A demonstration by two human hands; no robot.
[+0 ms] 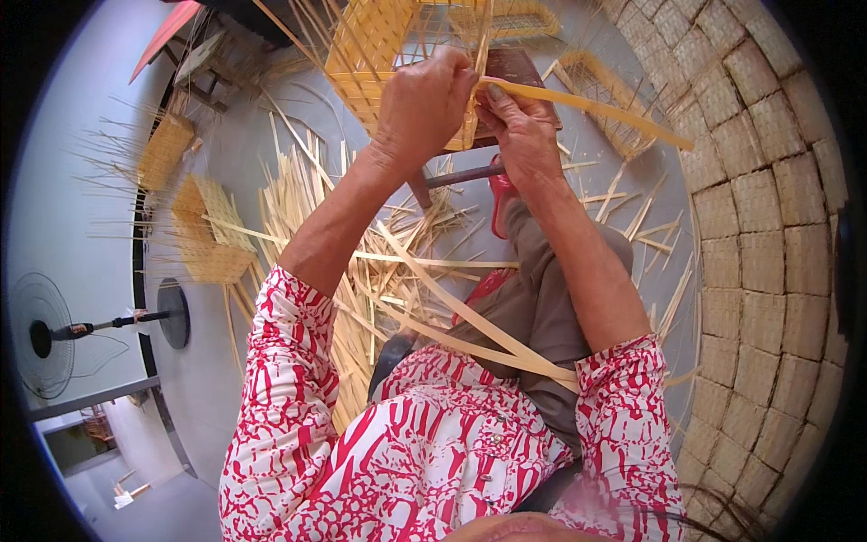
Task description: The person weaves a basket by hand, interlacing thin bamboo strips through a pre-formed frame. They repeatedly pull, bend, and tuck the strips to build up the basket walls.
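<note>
the left hand [432, 95] was curled into something close to a fist at the near corner of a yellow woven basket [361, 77]; its back faced the lens and hid the fingertips, so what they had hold of, if anything, could not be told. just beside it, the right hand [521, 119] had its thumb pressed down on a flat yellow strip [605, 108], pinched against fingers that were mostly out of sight beneath. one end of the strip ran free to the right, while the other was lost between the hands, and how it met the weave was hard to make out. the basket stood over a dark wooden stool [511, 65], much of which it and the hands covered; the basket's upper part was cut off by the picture's edge. a red shoe [499, 203] showed only partly below. pale loose strips [298, 212] lay heaped on the floor, partly behind the left forearm. at the far left, a standing fan [41, 336] sat bent near the dark rim.
</note>
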